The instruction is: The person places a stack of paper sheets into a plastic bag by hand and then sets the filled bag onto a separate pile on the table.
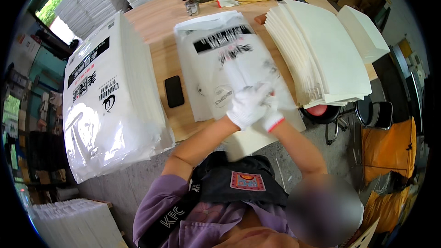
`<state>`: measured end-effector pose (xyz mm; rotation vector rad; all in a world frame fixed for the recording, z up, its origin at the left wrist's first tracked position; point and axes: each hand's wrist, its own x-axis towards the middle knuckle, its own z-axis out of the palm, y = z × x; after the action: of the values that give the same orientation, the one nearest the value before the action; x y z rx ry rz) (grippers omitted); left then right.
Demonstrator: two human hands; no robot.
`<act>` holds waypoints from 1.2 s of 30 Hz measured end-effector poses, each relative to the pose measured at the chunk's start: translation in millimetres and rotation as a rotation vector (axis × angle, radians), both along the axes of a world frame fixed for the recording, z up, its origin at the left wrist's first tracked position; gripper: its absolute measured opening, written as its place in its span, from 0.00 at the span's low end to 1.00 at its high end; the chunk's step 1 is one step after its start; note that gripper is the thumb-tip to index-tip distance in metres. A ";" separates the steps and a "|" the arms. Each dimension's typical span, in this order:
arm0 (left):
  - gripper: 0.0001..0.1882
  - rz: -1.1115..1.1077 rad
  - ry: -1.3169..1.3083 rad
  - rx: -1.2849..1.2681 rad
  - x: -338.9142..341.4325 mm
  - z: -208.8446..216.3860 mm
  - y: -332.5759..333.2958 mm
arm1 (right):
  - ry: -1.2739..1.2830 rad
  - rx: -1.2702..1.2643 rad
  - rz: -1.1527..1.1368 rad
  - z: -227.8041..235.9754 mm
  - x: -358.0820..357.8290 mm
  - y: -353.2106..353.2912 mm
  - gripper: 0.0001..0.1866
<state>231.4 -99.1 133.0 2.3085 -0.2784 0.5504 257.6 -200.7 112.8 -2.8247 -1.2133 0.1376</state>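
My left hand point(247, 109) and my right hand point(273, 113), both in white knit gloves, meet over the near part of a clear printed plastic bag point(234, 66) at the table's front edge. Their fingers overlap and are smeared by motion, so what they grip is hidden. Beneath them a cream sheet point(248, 144) juts past the table edge toward me, its near corner blurred. Black blocks and lettering mark the far half of the bag, which lies flat over pale sheets.
At left lies a thick stack of printed plastic bags point(98, 105), with a black phone point(174, 91) beside it. A fanned stack of cream sheets point(326, 55) stands right. A metal tin point(192, 7) and a white glove point(227, 2) sit farther back. A stool point(317, 111) is beyond the right edge.
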 end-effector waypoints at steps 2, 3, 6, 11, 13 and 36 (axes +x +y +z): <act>0.14 0.100 0.076 -0.011 -11.5 -38.8 20.0 | -0.064 0.072 0.027 -15.3 -26.8 -22.9 0.20; 0.14 0.150 0.109 -0.018 -16.6 -59.8 28.7 | -0.172 0.294 0.086 -31.1 -35.8 -38.5 0.24; 0.14 -0.035 -0.142 -0.130 -39.6 -108.9 33.4 | -0.533 0.390 -0.038 -51.3 -33.7 -55.7 0.31; 0.13 0.378 -0.050 0.354 -84.3 -162.6 105.1 | -0.087 -0.009 -0.356 -113.7 10.4 -101.6 0.36; 0.12 0.612 0.117 0.360 -112.2 -151.7 148.5 | -0.208 -0.078 -0.274 -123.0 5.6 -117.7 0.37; 0.15 0.503 0.750 -0.764 -246.0 -160.4 133.5 | 1.451 0.876 -0.692 -169.2 -28.4 -140.6 0.21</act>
<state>-14.6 34.3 -27.4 1.6474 0.7602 -0.0311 229.2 -341.3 -56.3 -1.4595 0.0867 1.0183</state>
